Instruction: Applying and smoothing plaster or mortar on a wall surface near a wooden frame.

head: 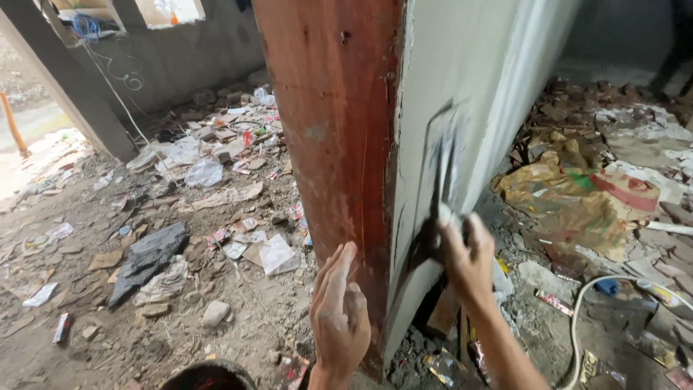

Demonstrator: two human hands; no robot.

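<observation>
Clearly, largest first:

Column: a tall post fills the middle of the view, with a reddish-brown wooden board (325, 123) on its left face and a pale grey plastered face (462, 79) on its right. The 2 faces meet at a sharp vertical corner.

Floor: bare dirt (86, 325) strewn with rubble, paper scraps, plastic bags and wrappers. A crumpled tan sack (577, 198) lies to the right of the column, and a white hose (577, 318) curls near the lower right.

Right hand: the right hand (469, 263) is closed around the handle of a dark trowel (437, 195), pressing its blade against the grey face just beside the corner. The blade is blurred, so its exact shape is hard to tell.

Left hand: the left hand (339, 310) is open, fingers together and nearly straight, its edge resting on the wooden board low down. It holds nothing.

Trowel handling: it looks stiff, thin and light, probably metal with wet grey mix smeared on it, so likely slick on the blade. The handle at the lower end, where the fingers already wrap it, seems the only sound place to take hold.

Bucket: a dark round rim (209, 374) shows at the bottom edge, below and left of the open hand.
</observation>
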